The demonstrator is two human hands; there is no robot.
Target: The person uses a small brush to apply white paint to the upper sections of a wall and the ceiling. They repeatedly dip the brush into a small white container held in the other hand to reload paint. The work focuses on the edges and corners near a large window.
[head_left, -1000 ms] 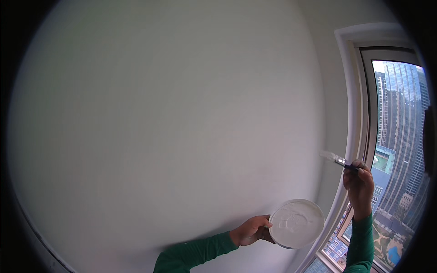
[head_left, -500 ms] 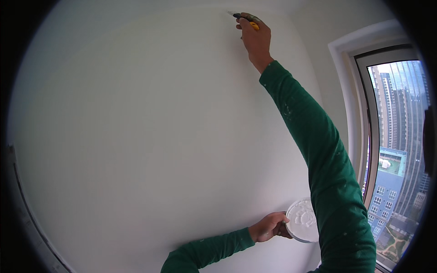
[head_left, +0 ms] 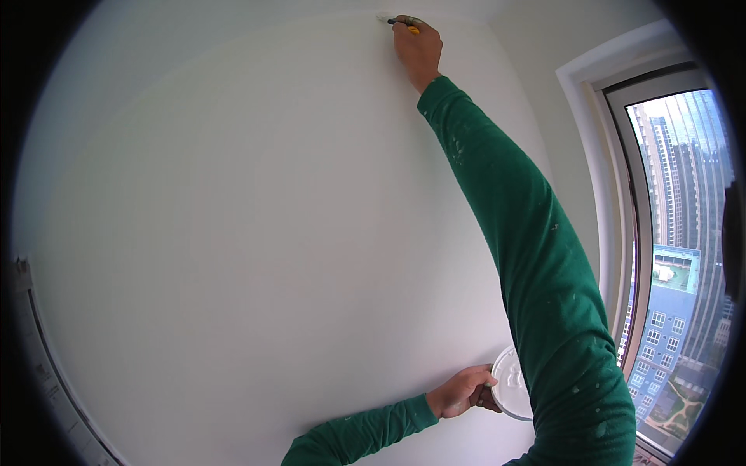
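1. Green cloth covers both arms: the right sleeve [head_left: 536,233] stretches from the lower right up across the wall [head_left: 272,194], and the left sleeve [head_left: 373,435] comes in low, near the bottom edge. White specks dot the right sleeve from its elbow to near the cuff.
2. Raised high, the right hand [head_left: 418,48] is closed around a paintbrush [head_left: 392,22], with a bit of yellow handle showing below its fingers.
3. The brush points to the left, its pale bristles at the top of the wall, by the line where it meets the ceiling [head_left: 443,6]. Whether the bristles touch the surface is too small to tell.
4. Low down, the left hand [head_left: 464,392] grips the left edge of a round white container [head_left: 499,398], thumb on the rim and the other fingers curled under it.
5. White paint [head_left: 510,377] lies inside the container, its surface lumpy. The right sleeve hides the container's right part.
6. The wall is plain and pale, bending around the view; a corner runs down it to the right of the raised hand.
7. Past that corner stands a window [head_left: 645,194] with white trim [head_left: 583,116] around it. Through the glass show tall towers [head_left: 688,186] and, lower, a blue building [head_left: 660,334].
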